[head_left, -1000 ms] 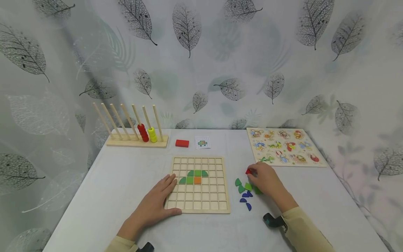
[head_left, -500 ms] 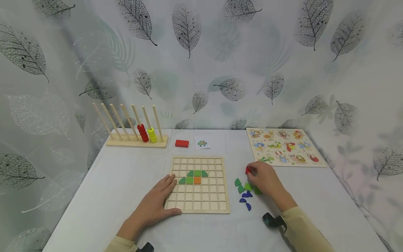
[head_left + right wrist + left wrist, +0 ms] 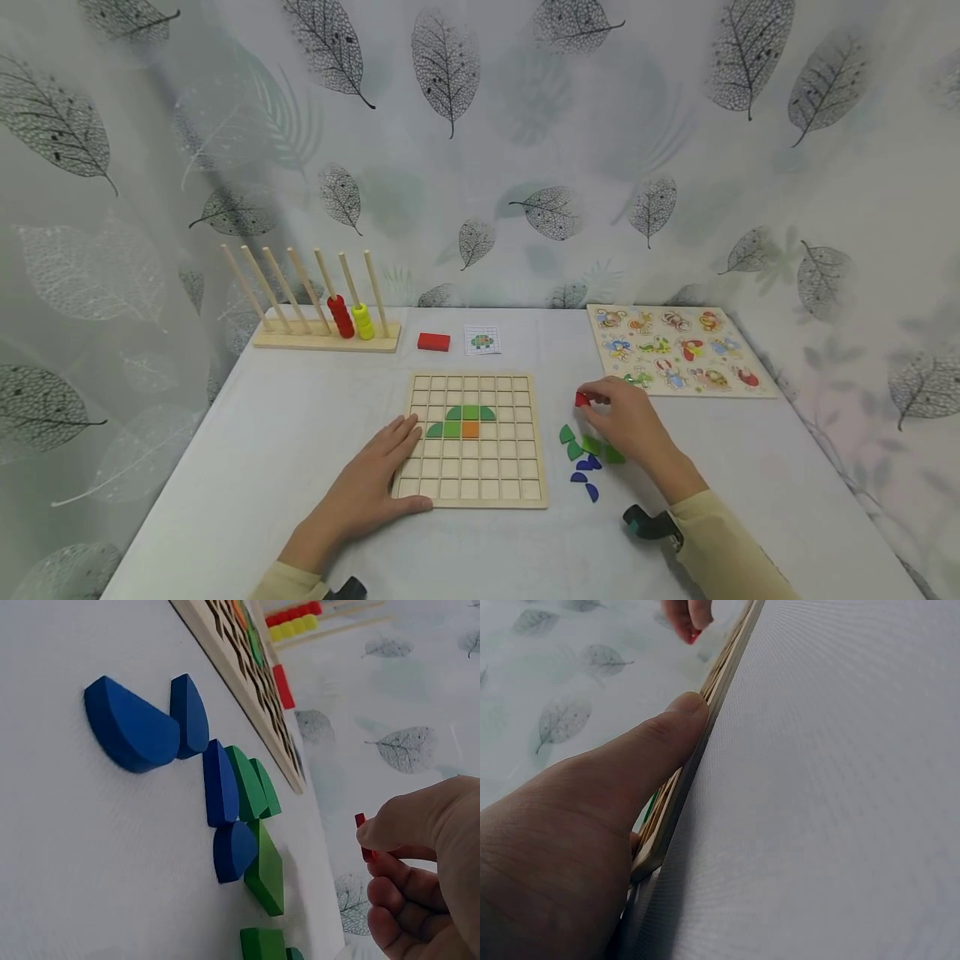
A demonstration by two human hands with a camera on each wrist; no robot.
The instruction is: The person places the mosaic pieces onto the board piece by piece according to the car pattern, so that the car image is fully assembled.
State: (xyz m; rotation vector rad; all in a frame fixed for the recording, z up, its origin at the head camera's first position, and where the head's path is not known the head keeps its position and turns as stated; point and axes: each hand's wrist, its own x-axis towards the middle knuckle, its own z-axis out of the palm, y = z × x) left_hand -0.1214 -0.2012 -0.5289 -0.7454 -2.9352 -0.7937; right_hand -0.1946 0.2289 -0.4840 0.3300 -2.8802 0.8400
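Observation:
In the head view my right hand (image 3: 628,421) pinches a small red block (image 3: 582,400) between thumb and fingertips, above the cloth to the right of the wooden grid board (image 3: 491,468). The right wrist view shows the red block (image 3: 363,825) edge-on, partly covered by the thumb. My left hand (image 3: 371,473) rests at the board's lower left corner, its fingers extended along the left side and its thumb on the front edge. Green pieces (image 3: 470,412) and one orange square (image 3: 470,429) sit in the grid's upper middle cells.
Loose green pieces (image 3: 591,445) and several blue half-round pieces (image 3: 579,477) lie right of the board. Behind it are a red block (image 3: 433,342) and a pattern card (image 3: 482,340). A peg abacus (image 3: 327,340) stands back left; an insect puzzle board (image 3: 678,350) lies back right.
My right hand has lifted the red block and moved slightly left and away from me, uncovering more of the green pieces. The left hand and the board have stayed in place.

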